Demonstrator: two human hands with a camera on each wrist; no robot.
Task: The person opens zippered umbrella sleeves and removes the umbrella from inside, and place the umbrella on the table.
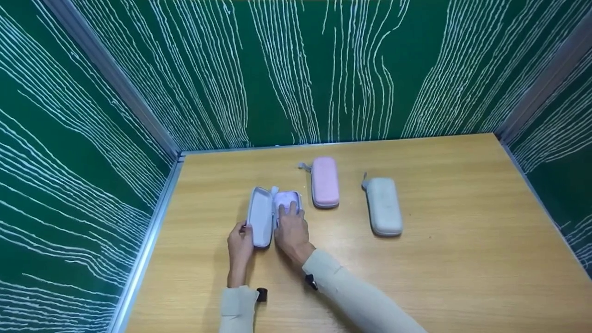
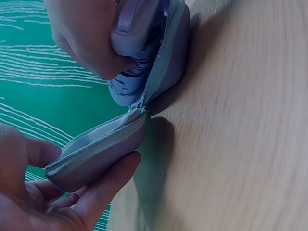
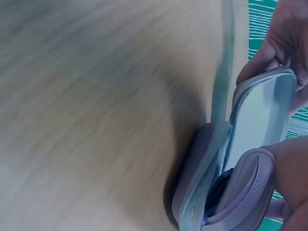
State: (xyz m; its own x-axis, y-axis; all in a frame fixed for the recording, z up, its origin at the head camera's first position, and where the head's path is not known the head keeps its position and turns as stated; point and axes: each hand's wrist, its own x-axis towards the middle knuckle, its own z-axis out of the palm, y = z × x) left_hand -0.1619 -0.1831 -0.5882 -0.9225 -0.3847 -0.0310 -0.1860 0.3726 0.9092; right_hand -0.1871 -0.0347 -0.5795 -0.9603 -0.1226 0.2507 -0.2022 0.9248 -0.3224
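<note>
A lilac zip case (image 1: 261,217) lies spread open on the table, its shallow lid half on the left and its deeper half on the right. My left hand (image 1: 239,245) holds the lid half by its near left edge, thumb and fingers on either side of the rim. Over the deeper half is my right hand (image 1: 292,231), fingers reaching inside. It pinches a lilac padded flap (image 3: 245,192) with a ribbed strap, which stands tilted up from the case. Dark blue strands or folds (image 2: 134,72) show under the flap; what they are is unclear.
A pink zip case (image 1: 325,182) lies closed behind my right hand, its pull tab to the left. Further right is a closed pale grey-green case (image 1: 385,206). Green panels with white wavy lines (image 1: 277,69) enclose the wooden table (image 1: 453,259) at the back and sides.
</note>
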